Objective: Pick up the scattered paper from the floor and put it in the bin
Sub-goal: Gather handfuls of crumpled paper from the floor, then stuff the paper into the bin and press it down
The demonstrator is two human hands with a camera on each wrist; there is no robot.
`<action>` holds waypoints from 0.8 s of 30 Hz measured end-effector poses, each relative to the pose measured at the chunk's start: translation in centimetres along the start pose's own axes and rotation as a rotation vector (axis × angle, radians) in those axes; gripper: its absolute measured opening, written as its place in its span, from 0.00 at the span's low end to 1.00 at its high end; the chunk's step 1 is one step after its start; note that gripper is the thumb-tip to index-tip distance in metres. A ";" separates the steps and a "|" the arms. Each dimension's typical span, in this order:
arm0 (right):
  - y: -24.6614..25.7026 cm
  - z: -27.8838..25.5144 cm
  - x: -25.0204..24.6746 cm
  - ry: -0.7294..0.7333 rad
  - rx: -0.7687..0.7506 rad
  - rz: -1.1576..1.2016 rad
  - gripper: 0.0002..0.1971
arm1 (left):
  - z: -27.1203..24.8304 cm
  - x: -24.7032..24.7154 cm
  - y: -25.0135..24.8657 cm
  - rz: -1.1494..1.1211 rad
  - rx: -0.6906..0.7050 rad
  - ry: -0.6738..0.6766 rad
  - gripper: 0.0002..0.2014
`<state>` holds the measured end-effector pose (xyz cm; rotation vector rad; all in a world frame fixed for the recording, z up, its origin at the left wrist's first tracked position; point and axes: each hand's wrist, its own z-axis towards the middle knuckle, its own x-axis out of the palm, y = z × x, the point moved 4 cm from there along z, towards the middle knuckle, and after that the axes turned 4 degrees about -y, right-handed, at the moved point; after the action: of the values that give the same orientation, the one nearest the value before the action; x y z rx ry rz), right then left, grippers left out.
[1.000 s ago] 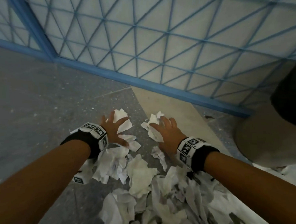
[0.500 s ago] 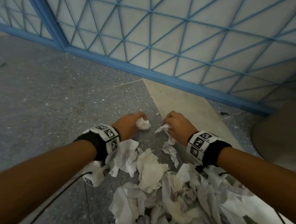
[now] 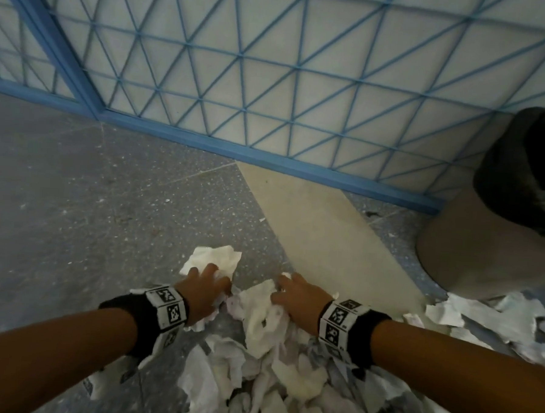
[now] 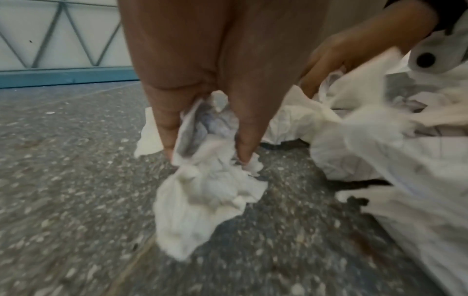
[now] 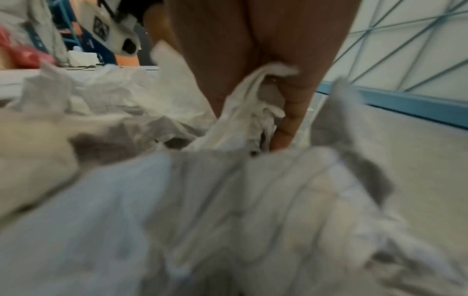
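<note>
Grey floor [image 3: 75, 211]: left hand [image 3: 202, 292] and right hand [image 3: 298, 297] each grip crumpled paper [image 3: 259, 319], axis unclear.

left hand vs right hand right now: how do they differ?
The left hand pinches a crumpled paper wad over bare floor at the pile's edge; the right hand digs into the paper pile itself. The right hand is nearer the bin; the left is farther. Both wear marker wristbands and grip paper.

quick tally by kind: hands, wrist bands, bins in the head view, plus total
hands: 2, the left hand and right hand, each gripping crumpled paper
wrist bands: 2, one on each wrist
bins: 1, the bin at right
total: 5
</note>
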<state>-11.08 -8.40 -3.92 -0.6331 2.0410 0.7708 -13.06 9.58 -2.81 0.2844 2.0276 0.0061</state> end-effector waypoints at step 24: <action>-19.0 -29.8 -24.5 -1.099 1.093 0.356 0.15 | 4.2 -34.9 -23.6 -1.632 0.237 -0.709 0.30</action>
<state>-1.51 -38.99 24.79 0.6762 1.2006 0.0169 1.03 -20.92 22.95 -1.1071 1.0574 -1.1521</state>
